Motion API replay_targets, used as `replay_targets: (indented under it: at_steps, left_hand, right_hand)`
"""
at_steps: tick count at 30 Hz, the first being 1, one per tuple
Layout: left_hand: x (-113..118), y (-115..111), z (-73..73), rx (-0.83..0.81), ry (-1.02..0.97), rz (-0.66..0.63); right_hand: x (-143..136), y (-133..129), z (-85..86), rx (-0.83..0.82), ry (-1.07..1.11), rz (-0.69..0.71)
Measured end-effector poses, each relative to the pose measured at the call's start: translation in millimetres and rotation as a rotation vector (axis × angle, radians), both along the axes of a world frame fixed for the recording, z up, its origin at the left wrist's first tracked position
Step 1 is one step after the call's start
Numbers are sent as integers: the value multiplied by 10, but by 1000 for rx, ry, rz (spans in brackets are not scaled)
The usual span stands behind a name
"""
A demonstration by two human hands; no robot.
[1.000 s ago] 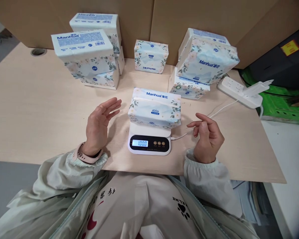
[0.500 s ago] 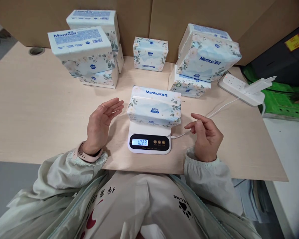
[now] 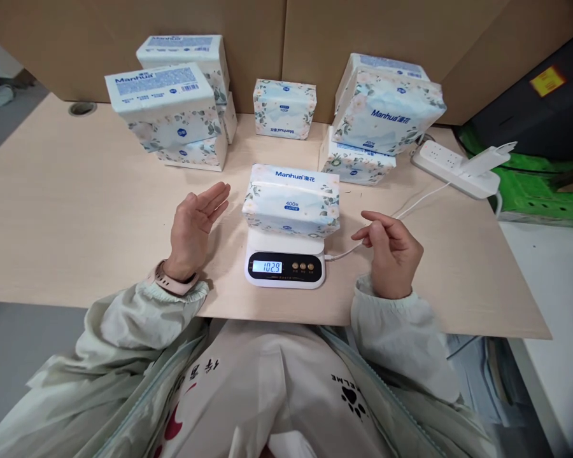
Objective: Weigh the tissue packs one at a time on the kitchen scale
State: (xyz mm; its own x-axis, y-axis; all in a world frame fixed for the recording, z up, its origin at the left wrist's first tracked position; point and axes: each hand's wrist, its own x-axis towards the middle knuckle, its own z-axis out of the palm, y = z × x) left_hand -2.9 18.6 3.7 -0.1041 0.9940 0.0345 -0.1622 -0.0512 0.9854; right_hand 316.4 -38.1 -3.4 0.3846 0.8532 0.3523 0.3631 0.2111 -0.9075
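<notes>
A blue-and-white floral tissue pack (image 3: 291,198) marked Manhua rests on a white digital kitchen scale (image 3: 285,280). Its lit display reads 102.9. My left hand (image 3: 193,229) is held to the left of the pack, fingers extended, palm toward it, not touching. On the other side, my right hand (image 3: 391,251) hovers beside the scale with fingers loosely bent and apart, holding nothing. A thin white cable (image 3: 339,257) runs from the scale's right side, passing behind my right hand's fingertips.
Tissue packs (image 3: 157,95) are stacked at the back left, others (image 3: 386,114) at the back right. A single pack (image 3: 285,108) stands at the back centre before a cardboard panel (image 3: 248,38). A white power strip (image 3: 451,168) lies at the right of the wooden table (image 3: 76,222).
The view has shifted slightly. Both hands keep nearly the same poses on either side of the pack, and the display still reads 102.9.
</notes>
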Motion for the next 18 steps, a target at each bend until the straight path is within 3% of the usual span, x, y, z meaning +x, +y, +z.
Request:
replay_targets:
  at_steps: [5, 12, 18]
  left_hand:
    - [1, 11, -25, 12, -18, -12]
    - [10, -46, 52, 45, 2, -59]
    - [-36, 2, -19, 72, 9, -58]
  right_hand:
    - [31, 32, -52, 3, -10, 9]
    - [104, 90, -139, 0, -12, -4]
    - [107, 89, -169, -32, -48, 100]
